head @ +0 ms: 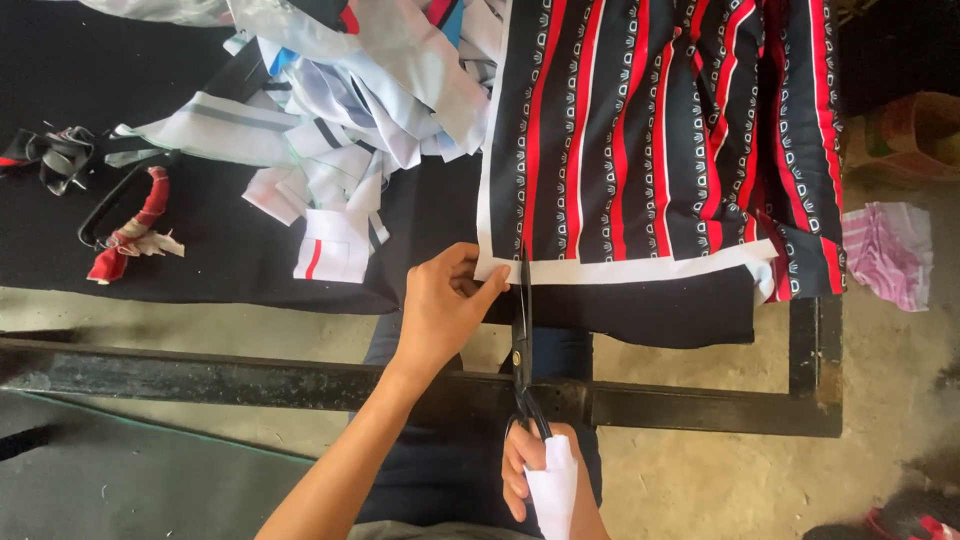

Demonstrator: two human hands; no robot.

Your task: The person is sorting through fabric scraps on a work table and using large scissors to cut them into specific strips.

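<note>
A black fabric with red and white stripes (640,130) lies on the black-covered table (200,260), its white-edged near hem hanging by the table's front edge. My left hand (445,305) pinches the hem's left corner. My right hand (535,465), lower down, grips black scissors (522,340) whose blades point up into the hem just right of my left fingers. A white strip of cloth (553,490) drapes over my right hand.
A heap of white and pale blue fabric scraps (340,110) lies left of the striped cloth. Red-wrapped shears (125,220) and a dark bundle (55,155) rest at far left. A black metal frame bar (700,405) runs below; a pink striped rag (888,250) lies on the concrete floor.
</note>
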